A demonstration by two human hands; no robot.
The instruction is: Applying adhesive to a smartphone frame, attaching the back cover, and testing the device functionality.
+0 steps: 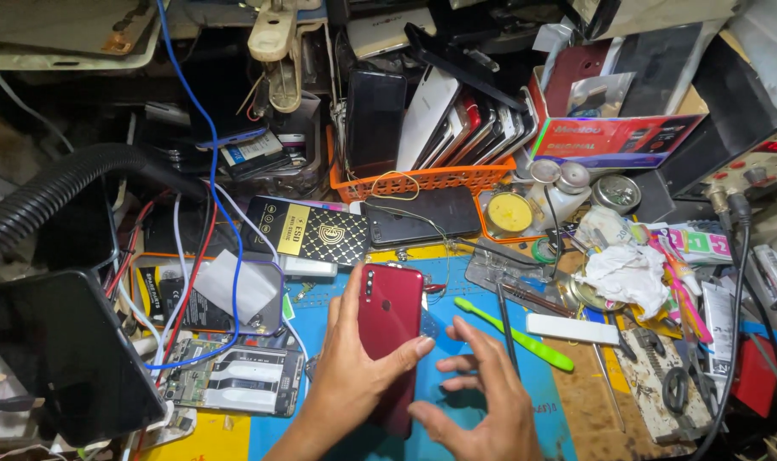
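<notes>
At inspection, the left hand (347,376) gripped a red phone (390,329), back up, above the blue mat (456,282), while the right hand (482,397), at the phone's four o'clock, was spread open and held nothing, with a green toothbrush (515,335) at its one o'clock.
</notes>
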